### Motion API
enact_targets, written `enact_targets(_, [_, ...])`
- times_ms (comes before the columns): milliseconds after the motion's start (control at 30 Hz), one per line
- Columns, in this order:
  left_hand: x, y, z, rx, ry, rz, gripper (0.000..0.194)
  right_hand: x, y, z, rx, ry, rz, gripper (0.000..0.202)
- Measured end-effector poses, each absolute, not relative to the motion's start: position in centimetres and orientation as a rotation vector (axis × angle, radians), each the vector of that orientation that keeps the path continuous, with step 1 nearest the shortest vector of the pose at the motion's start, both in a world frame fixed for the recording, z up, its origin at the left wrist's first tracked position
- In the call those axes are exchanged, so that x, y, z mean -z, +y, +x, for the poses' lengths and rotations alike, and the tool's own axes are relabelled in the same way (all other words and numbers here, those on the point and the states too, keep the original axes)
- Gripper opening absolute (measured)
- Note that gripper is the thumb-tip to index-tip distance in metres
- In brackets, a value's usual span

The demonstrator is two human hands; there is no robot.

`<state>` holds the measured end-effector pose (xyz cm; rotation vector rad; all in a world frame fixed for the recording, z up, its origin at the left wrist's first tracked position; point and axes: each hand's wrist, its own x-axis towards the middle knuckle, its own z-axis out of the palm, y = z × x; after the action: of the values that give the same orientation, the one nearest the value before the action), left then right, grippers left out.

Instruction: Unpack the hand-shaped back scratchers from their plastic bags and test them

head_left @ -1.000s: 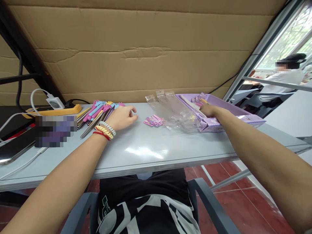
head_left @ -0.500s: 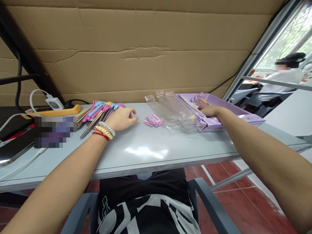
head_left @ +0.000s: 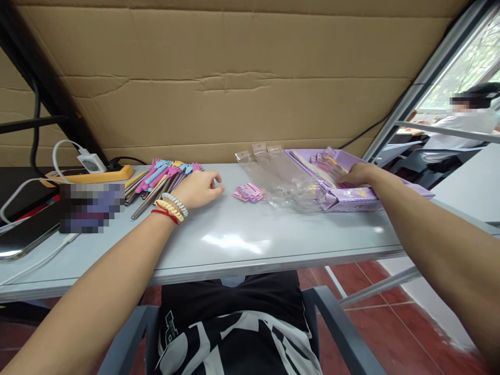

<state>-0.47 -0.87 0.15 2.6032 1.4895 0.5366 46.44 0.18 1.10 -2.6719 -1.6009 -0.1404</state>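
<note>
My left hand (head_left: 201, 188) rests on the grey table with its fingers loosely curled and apart, nothing in them. Right behind it lies a bunch of pens (head_left: 158, 179) with pink, blue and yellow hand-shaped tops. Small pink cards (head_left: 249, 192) lie in a little pile to the right of that hand. Clear plastic bags (head_left: 273, 174) are spread between the cards and a purple box (head_left: 349, 200). Inside the box, my right hand (head_left: 357, 174) reaches down beside some packaged items (head_left: 328, 161); its fingertips are hidden.
A yellow power strip (head_left: 89, 178) with a white charger, a dark phone (head_left: 29, 232) and white cables occupy the table's left end. Cardboard (head_left: 234, 114) stands along the back. Beyond the metal frame at right sits a person (head_left: 464, 122) in white.
My right hand has shifted to the right inside the purple box, uncovering more of the packaged items. The view has moved slightly; my left hand stays beside the pens.
</note>
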Motion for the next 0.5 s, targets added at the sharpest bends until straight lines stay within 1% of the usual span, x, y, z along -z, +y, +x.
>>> enact_targets(67, [-0.13, -0.83, -0.46, -0.534, 1.489, 2.605, 0.038, -1.04, -0.18, 46.21, 0.021, -1.522, -2.767, 0.03])
enact_targets(167, [-0.2, -0.89, -0.46, -0.52, 1.509, 2.6, 0.039, -1.18, -0.38, 45.57, -0.033, -1.42, -2.804, 0.034])
enact_targets(267, [-0.3, -1.0, -0.46, -0.492, 1.513, 2.601, 0.04, -1.28, -0.23, 45.38, -0.018, -1.301, -2.818, 0.033])
enact_targets(333, [-0.33, -1.04, -0.48, -0.49, 1.507, 2.607, 0.041, -1.22, -0.09, 45.55, -0.012, -1.25, -2.797, 0.028])
enact_targets(400, [-0.32, -1.02, -0.51, -0.492, 1.506, 2.611, 0.041, -1.07, -0.05, 45.81, 0.009, -1.222, -2.744, 0.024])
enact_targets(500, [-0.31, -0.95, -0.55, -0.484, 1.511, 2.613, 0.041, -0.82, -0.24, 46.15, 0.216, -1.201, -2.55, 0.032])
